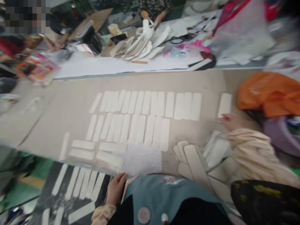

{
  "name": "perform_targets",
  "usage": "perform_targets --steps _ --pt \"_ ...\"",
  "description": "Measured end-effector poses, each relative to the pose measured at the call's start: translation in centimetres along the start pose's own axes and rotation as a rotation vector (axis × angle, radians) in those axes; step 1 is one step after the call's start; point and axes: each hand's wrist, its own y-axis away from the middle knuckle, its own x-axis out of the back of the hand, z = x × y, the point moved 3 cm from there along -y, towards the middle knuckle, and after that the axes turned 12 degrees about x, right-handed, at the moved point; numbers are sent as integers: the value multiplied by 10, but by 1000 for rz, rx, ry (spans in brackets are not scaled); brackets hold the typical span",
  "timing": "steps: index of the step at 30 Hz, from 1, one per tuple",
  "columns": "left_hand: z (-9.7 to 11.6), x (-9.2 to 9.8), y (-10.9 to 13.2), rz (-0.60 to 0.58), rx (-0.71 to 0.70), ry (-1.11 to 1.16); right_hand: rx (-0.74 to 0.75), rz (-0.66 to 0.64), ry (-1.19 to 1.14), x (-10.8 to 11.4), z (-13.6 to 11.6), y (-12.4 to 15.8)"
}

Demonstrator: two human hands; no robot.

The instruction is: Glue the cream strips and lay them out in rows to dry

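My right hand (231, 121) reaches to the right side of the table, its fingers closed at the lower end of a white rounded strip (225, 103). That strip lies apart from two long rows of similar pale strips (140, 102) in the middle. At the table's near edge my left hand (116, 187) has its fingers curled together; what they hold, if anything, I cannot make out. Close to it are a few strips lying sideways (110, 158) and a white sheet (144, 159). Beige strips with dark edges (193, 159) are piled in front of my right forearm.
On a dark board (59, 178) at lower left lie several more strips. An orange bag (269, 93) and a purple tub (278, 134) stand at the right. Across the table, a person's hands (159, 18) work by a heap of white pieces (140, 47).
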Motion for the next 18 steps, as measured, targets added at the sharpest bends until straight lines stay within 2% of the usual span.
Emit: perform_targets --steps 1,3,8,11,14,18 --pt "0 1 -6 6 -11 -55 -20 -48 -22 5 3 19" --pt "3 -1 -19 -11 -55 -143 13 -141 -107 -3 -11 52" --pt "24 -14 -33 -152 -214 -234 270 -316 -168 -69 -81 107" --pt "38 -21 -36 -181 -281 -240 274 -340 -75 -94 -102 117" --pt "43 -24 -34 -168 -334 -210 217 -361 17 -105 -111 115" --pt "40 -22 -30 -114 -420 -138 278 -351 15 -116 -104 106"
